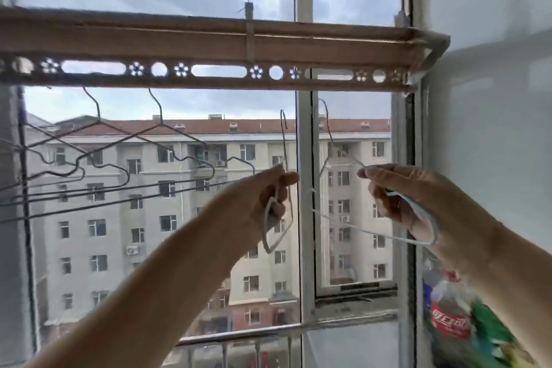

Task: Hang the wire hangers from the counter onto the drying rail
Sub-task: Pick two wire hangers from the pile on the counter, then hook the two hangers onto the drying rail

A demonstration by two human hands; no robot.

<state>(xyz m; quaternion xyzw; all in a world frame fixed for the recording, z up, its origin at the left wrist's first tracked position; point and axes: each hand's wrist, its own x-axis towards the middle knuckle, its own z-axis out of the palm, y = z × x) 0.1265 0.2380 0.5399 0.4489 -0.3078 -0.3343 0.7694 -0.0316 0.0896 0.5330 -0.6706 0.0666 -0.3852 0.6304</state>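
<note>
A tan drying rail [209, 81] with punched holes runs across the window at head height. Two or three dark wire hangers [125, 155] hang from its left half. My left hand [268, 197] is raised below the rail's middle, shut on a thin wire hanger [285, 140] seen edge-on, its hook pointing up a little under the rail. My right hand [397, 191] grips a light blue-white wire hanger [418, 212] by one shoulder; its hook [325, 113] also stands just under the rail, not touching it.
The window frame's white upright [304, 218] stands between my hands. A white wall [493, 98] closes the right side. A metal guard railing [239, 334] runs low along the window. A bag of plastic bottles [457, 320] sits at lower right.
</note>
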